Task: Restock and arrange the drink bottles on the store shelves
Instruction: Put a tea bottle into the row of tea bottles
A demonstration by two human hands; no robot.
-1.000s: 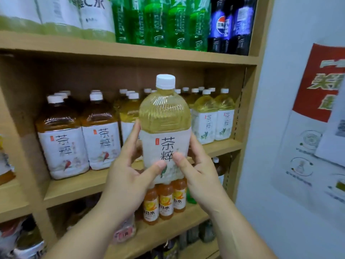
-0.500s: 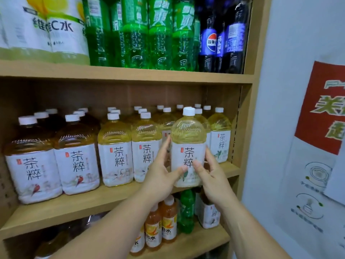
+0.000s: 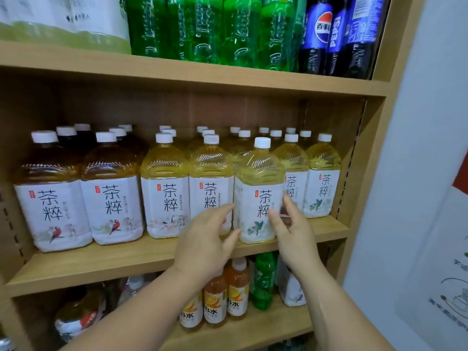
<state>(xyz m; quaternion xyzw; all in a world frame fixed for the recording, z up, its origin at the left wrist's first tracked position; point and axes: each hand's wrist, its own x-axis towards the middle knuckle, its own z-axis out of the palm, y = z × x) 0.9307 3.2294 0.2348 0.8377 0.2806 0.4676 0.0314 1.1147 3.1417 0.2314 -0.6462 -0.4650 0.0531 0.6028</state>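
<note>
Head view: tea bottle (image 3: 258,188) on wooden shelf (image 3: 101,264) by white wall (image 3: 417,148) (left hand (image 3: 206,241), right hand (image 3: 295,231) spread alongside).

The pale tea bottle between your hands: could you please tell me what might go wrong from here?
1. The pale tea bottle stands forward of its row, close to the front edge of the middle shelf; a nudge from the left hand or right hand could tip it off.
2. Pushing it back may knock the bottle behind it.
</note>
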